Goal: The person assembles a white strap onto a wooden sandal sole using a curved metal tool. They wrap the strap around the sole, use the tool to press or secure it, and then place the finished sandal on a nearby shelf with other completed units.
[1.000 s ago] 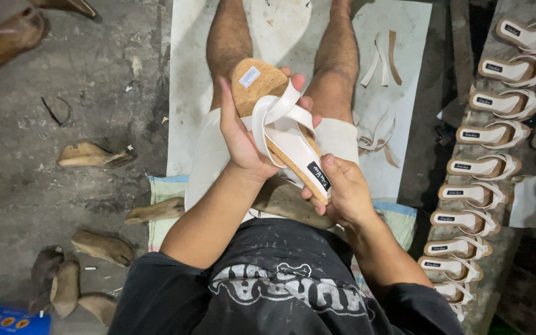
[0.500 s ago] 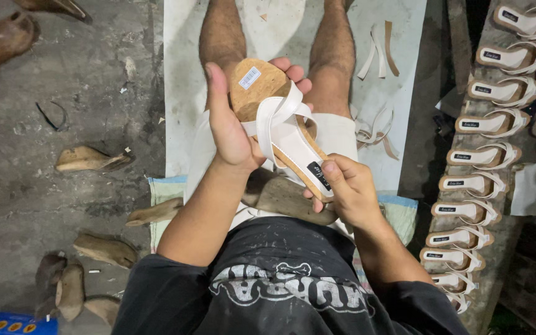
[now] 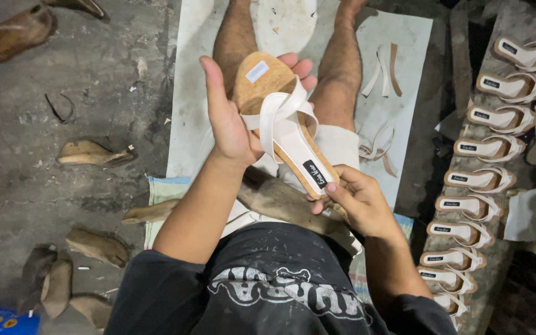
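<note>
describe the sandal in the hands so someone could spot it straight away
Start at the white sheet under the seated person's bare legs. Above the lap, the left hand and right hand hold one sandal between them. Unlike the sandals lined up in the row on the right, it is off the ground, its tan sole showing.

The left hand (image 3: 234, 118) is raised in front of the chest, palm turned towards the right, thumb pointing straight up and away from the body. Its fingers curl around from the far side, their tips (image 3: 302, 67) showing past the top edge of what they clasp. The left forearm runs down and left to a bent elbow. The right hand (image 3: 358, 201) sits lower and nearer the body, fingers bent, thumb and forefinger pinched together at their tips. The right forearm drops steeply towards the shoulder. Both bare legs stretch out ahead, knees slightly apart
</note>
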